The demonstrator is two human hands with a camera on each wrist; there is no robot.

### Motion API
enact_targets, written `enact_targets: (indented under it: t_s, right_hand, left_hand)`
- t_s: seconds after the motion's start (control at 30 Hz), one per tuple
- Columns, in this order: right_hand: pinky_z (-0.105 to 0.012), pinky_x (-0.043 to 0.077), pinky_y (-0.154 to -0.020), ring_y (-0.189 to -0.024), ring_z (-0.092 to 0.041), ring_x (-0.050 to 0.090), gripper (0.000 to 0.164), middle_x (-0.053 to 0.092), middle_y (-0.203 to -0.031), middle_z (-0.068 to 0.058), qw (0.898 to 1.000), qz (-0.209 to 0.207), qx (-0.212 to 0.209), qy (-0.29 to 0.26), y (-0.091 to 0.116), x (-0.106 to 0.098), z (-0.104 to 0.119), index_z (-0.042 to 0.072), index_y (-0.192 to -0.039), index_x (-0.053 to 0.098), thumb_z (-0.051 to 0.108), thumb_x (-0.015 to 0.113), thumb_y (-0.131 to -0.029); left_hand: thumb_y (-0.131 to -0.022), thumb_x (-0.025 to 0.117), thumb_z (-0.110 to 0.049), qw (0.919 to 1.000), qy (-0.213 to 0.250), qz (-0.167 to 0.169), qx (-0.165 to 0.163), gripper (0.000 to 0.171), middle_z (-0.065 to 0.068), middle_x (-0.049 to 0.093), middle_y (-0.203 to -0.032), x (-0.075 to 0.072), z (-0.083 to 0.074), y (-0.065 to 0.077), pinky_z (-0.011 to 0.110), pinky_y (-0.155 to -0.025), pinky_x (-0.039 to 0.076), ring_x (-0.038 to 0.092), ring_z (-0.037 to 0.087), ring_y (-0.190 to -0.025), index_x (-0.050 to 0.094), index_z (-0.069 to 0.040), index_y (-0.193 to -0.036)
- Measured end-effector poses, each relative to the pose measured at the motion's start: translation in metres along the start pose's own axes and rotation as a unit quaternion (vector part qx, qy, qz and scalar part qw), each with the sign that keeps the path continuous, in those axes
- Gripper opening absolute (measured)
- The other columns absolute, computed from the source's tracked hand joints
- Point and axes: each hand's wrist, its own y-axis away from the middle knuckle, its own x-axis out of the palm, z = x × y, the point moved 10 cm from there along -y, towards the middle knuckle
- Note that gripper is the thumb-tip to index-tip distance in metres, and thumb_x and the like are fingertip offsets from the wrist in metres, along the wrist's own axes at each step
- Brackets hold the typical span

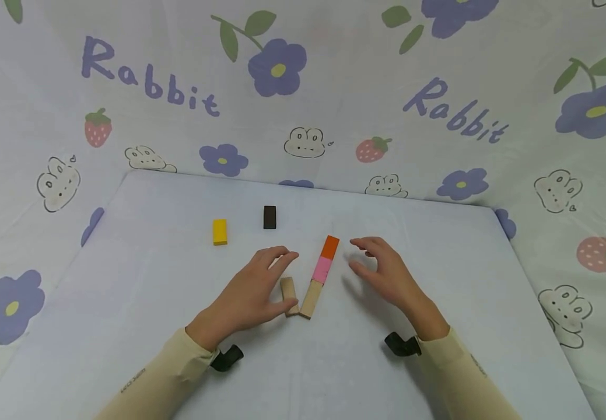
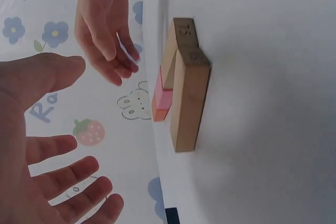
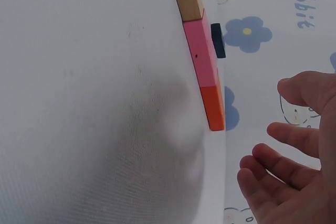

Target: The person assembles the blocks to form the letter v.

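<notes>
An orange block (image 1: pixel 330 247), a pink block (image 1: pixel 321 270) and a plain wooden block (image 1: pixel 311 299) lie end to end in a slanted row on the white table. Beside the row's near end is a second plain wooden block (image 1: pixel 288 289), angled so that the two form a narrow V; the left thumb partly covers it in the head view. Over this second block hovers my left hand (image 1: pixel 250 291), fingers relaxed and holding nothing. To the right of the row, my right hand (image 1: pixel 389 274) is raised off the table with loosely bent, spread fingers and nothing in them.
Farther back on the table (image 1: pixel 140 280) stand a yellow block (image 1: pixel 220 231) and a dark block (image 1: pixel 269 217), apart from each other. A patterned cloth (image 1: pixel 334 105) hangs behind the table's back edge. Each wrist carries a small black device (image 1: pixel 402 344).
</notes>
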Motion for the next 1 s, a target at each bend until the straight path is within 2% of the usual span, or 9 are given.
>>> enact_targets:
  t_s: [0.13, 0.33, 0.6, 0.87, 1.0]
  right_hand:
    - [-0.059, 0.048, -0.110, -0.130, -0.038, 0.060, 0.049, 0.058, -0.149, -0.010, 1.000, 0.005, 0.004, -0.004, 0.004, 0.003, 0.003, 0.008, -0.149, 0.063, 0.023, 0.075, -0.104]
    - [-0.060, 0.049, -0.109, -0.128, -0.039, 0.061, 0.049, 0.060, -0.146, -0.011, 1.000, 0.000, 0.002, -0.005, 0.010, 0.002, 0.008, 0.008, -0.148, 0.064, 0.021, 0.076, -0.103]
    - [-0.059, 0.050, -0.108, -0.127, -0.038, 0.061, 0.048, 0.061, -0.145, -0.009, 1.000, 0.009, -0.002, -0.013, 0.016, 0.006, 0.015, 0.009, -0.148, 0.065, 0.020, 0.076, -0.103]
    - [-0.059, 0.050, -0.108, -0.126, -0.037, 0.061, 0.048, 0.061, -0.145, -0.009, 0.999, 0.020, -0.017, -0.024, 0.019, 0.014, 0.027, 0.008, -0.148, 0.064, 0.020, 0.076, -0.103]
    - [-0.059, 0.051, -0.107, -0.126, -0.037, 0.061, 0.047, 0.062, -0.143, -0.013, 0.999, 0.024, -0.018, -0.032, 0.022, 0.018, 0.030, 0.006, -0.147, 0.064, 0.019, 0.076, -0.103]
  left_hand:
    - [-0.092, 0.087, -0.034, 0.9999, -0.001, -0.009, -0.007, 0.080, 0.015, 0.050, -0.156, -0.006, 0.009, 0.000, 0.047, -0.112, 0.051, 0.047, 0.032, -0.144, 0.051, -0.008, -0.158]
    - [-0.093, 0.086, -0.031, 0.9990, 0.030, -0.029, -0.015, 0.078, 0.017, 0.049, -0.157, -0.012, 0.021, 0.000, 0.051, -0.112, 0.050, 0.048, 0.035, -0.144, 0.050, -0.008, -0.158]
    - [-0.094, 0.085, -0.036, 0.9978, 0.046, -0.031, -0.036, 0.079, 0.015, 0.048, -0.160, -0.015, 0.045, -0.006, 0.052, -0.117, 0.045, 0.045, 0.034, -0.147, 0.049, -0.010, -0.160]
    - [-0.097, 0.083, -0.035, 0.9915, 0.115, -0.022, -0.057, 0.076, 0.008, 0.047, -0.161, -0.018, 0.065, -0.013, 0.052, -0.120, 0.041, 0.044, 0.031, -0.149, 0.049, -0.011, -0.161]
    - [-0.098, 0.082, -0.036, 0.9900, 0.123, -0.020, -0.065, 0.076, 0.008, 0.046, -0.162, -0.018, 0.072, -0.014, 0.053, -0.120, 0.040, 0.042, 0.031, -0.150, 0.048, -0.012, -0.161]
